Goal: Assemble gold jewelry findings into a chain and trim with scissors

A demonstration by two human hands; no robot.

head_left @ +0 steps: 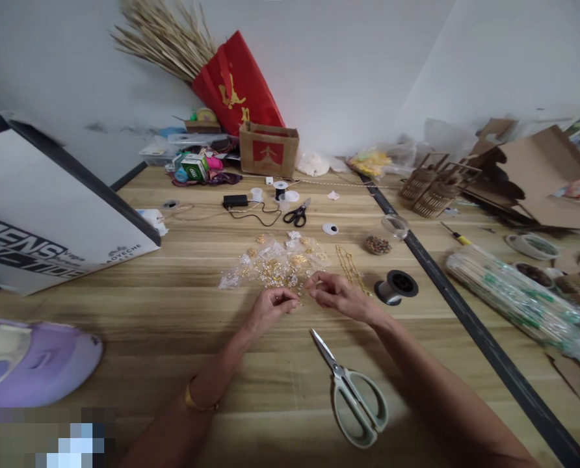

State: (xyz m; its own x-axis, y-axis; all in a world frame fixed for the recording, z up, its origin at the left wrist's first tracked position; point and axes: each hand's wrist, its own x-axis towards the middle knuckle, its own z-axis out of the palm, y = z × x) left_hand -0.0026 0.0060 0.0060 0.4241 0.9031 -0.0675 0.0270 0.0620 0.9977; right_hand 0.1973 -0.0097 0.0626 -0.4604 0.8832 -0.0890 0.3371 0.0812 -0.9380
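Note:
My left hand (pixel 272 305) and my right hand (pixel 336 294) meet at the middle of a wooden table (pixel 148 305). Both have fingers pinched together over something tiny that I cannot make out. Just beyond the fingertips lies a scatter of small clear bags with gold-coloured beads and findings (pixel 275 260). A gold chain (pixel 349 266) lies to the right of the bags. Grey-handled scissors (pixel 352 390) lie closed between my forearms, tips pointing at my hands. A gold bangle (pixel 195 400) sits on my left wrist.
A wire spool (pixel 396 287) and a small jar with beads (pixel 386 235) lie right of my hands. Black scissors (pixel 297 213), small spools and a black adapter lie farther back. A white bag (pixel 41 214) stands left, a purple object (pixel 31 361) near left, wrapped sticks (pixel 514 299) right.

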